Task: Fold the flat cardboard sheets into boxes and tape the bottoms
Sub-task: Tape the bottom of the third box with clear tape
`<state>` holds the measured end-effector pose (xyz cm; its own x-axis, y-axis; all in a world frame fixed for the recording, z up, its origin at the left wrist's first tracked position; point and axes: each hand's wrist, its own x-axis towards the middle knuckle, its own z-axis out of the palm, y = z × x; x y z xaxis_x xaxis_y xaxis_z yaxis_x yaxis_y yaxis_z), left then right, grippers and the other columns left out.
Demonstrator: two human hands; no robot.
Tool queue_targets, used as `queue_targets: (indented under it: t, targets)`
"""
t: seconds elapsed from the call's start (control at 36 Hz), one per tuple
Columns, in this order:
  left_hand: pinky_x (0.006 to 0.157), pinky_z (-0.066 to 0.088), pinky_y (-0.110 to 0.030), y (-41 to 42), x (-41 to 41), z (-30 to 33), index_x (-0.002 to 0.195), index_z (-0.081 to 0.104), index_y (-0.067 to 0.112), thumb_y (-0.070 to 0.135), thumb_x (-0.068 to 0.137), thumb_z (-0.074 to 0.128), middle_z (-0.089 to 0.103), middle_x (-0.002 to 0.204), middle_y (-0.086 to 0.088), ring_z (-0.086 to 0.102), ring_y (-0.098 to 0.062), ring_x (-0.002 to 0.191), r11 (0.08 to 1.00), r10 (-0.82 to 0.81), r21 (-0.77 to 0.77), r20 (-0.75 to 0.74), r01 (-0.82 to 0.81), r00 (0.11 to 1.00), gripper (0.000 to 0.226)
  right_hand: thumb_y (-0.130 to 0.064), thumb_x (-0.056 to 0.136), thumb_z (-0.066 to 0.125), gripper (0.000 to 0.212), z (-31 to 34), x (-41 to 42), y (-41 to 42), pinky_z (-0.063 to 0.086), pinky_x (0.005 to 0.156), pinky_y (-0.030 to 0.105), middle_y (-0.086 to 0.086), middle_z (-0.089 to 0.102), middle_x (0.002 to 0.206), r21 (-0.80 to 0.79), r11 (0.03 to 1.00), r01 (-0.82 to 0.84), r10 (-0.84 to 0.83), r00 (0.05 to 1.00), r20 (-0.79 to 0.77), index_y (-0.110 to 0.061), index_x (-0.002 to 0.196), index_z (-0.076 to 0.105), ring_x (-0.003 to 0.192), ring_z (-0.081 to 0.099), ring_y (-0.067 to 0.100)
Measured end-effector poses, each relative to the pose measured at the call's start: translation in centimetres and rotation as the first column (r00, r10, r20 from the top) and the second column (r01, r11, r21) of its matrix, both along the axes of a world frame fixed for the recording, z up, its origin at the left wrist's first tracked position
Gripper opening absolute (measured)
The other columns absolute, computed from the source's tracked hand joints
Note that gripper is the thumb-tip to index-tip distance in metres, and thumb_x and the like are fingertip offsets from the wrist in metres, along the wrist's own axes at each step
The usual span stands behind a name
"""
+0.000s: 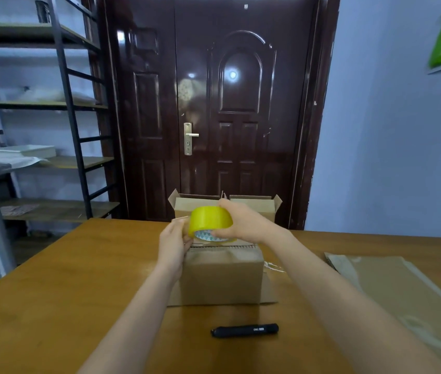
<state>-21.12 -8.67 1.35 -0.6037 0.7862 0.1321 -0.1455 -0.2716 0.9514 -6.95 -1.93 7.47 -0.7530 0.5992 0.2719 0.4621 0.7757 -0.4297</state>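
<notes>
Operator: Nearest the camera lies a black marker (245, 330) on the counter (65, 279), just in front of the folded box (222, 276). Confirm box position.

Checker: The folded box stands on the counter with its closed flaps facing up. A flat cardboard sheet (268, 292) shows from under its base. Behind the box, near the door (214, 103), stand more boxes (254, 206) with flaps open. To the right of the box lies a plastic-wrapped cardboard pack (403, 287).

Operator: State of the hands?

Checker: The right hand (243, 225) is curled around the yellow tape roll (209, 221), holding it just above the box's far top edge. The left hand (174, 238) is at the left side of the box, fingers pinched at the roll's lower edge; it appears to hold the free tape end, though the strip itself is too blurred to confirm.

Operator: Step in hand?

Checker: Judged as the start of taping the bottom seam. The next move calls for anchoring the tape end on the left face of the box, then drawing the roll across the seam with steady tension, keeping the strip centred on the flap joint.
</notes>
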Motion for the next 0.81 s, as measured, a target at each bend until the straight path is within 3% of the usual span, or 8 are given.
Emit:
queue_targets:
  t: [0.11,0.25,0.33,0.5,0.64,0.81]
  targets:
    - [0.08,0.051,-0.029,-0.3,-0.4,-0.5,0.094,0.061,0.002,0.008,0.099,0.044,0.064,0.089,-0.011,0.06,-0.024,0.086,0.999,0.039,-0.029,-0.033,-0.04,0.999,0.019,-0.03,0.08,0.073,0.044,0.6,-0.2,0.5,0.046,0.075,0.034,0.004,0.058,0.102,0.027,1.0,-0.013,0.013,1.0,0.027,-0.012,0.113,0.051,0.092,0.055,0.02]
    - [0.081,0.052,-0.031,-0.1,-0.2,-0.2,0.084,0.059,0.0,0.005,0.096,0.048,0.065,0.083,-0.006,0.061,-0.016,0.079,0.998,0.067,-0.017,-0.004,-0.067,0.998,0.017,-0.031,0.079,0.073,0.044,1.2,-0.3,0.7,0.034,0.067,0.023,-0.007,0.051,0.097,0.079,0.995,-0.06,0.055,0.996,0.063,-0.015,0.115,0.051,0.09,0.047,0.013]
    - [0.077,0.052,-0.03,0.1,-0.2,-0.4,0.088,0.06,0.0,0.011,0.097,0.049,0.062,0.08,-0.007,0.058,-0.017,0.077,0.996,0.093,0.004,-0.015,-0.093,0.996,0.018,-0.033,0.079,0.073,0.046,1.5,-0.4,0.8,0.038,0.067,0.023,-0.004,0.055,0.098,0.044,0.997,-0.059,0.057,0.997,0.046,-0.017,0.116,0.052,0.088,0.052,0.014]
    - [0.073,0.053,-0.027,-0.1,0.3,-0.2,0.075,0.056,0.009,0.034,0.102,0.037,0.062,0.072,-0.006,0.061,-0.015,0.071,0.987,0.157,0.013,0.036,-0.158,0.987,0.042,-0.038,0.078,0.073,0.049,1.7,-0.6,1.0,0.041,0.068,0.024,-0.002,0.056,0.104,0.007,0.998,-0.061,0.061,0.997,0.04,-0.022,0.118,0.051,0.091,0.054,0.015]
    - [0.081,0.054,-0.031,-0.1,0.2,-0.2,0.083,0.059,0.009,0.042,0.101,0.034,0.067,0.08,-0.012,0.065,-0.02,0.08,0.994,0.109,-0.001,0.083,-0.11,0.991,0.046,-0.038,0.077,0.074,0.048,1.9,-0.5,1.3,0.048,0.073,0.027,-0.001,0.057,0.107,-0.029,0.998,-0.057,0.058,0.998,0.031,-0.022,0.117,0.052,0.094,0.055,0.015]
    - [0.081,0.053,-0.032,-0.2,-0.5,-0.4,0.093,0.059,-0.001,0.006,0.093,0.051,0.061,0.084,-0.015,0.061,-0.022,0.081,1.0,0.018,0.004,0.016,-0.019,1.0,0.011,-0.036,0.079,0.074,0.046,2.7,-0.5,1.3,0.048,0.073,0.024,-0.001,0.058,0.107,-0.016,0.997,-0.075,0.075,0.997,0.019,-0.017,0.116,0.054,0.094,0.056,0.015]
